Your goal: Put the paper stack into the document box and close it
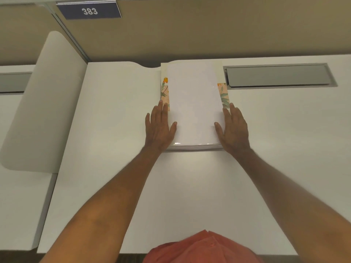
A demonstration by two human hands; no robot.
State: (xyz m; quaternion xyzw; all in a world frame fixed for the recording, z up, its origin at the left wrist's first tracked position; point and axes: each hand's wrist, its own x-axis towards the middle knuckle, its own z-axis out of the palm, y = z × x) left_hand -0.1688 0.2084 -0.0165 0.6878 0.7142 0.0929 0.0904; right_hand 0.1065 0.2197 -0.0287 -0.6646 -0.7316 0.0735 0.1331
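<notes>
A thick white paper stack [193, 103], wrapped in clear film, lies at the middle back of the white desk. Under it a flower-printed document box [224, 95] shows as narrow strips on both sides, with a pale flap standing behind the stack. My left hand [159, 126] presses flat against the stack's left edge, thumb on top. My right hand [234, 128] mirrors it on the right edge, thumb on the top sheet. Fingers of both hands lie straight along the sides, clamping the stack between them.
A grey cable-tray lid [279, 75] is set into the desk [190, 186] right of the box. A white rounded divider panel [43, 103] stands at the left. A beige partition with a plate marked 383 [89, 10] rises behind.
</notes>
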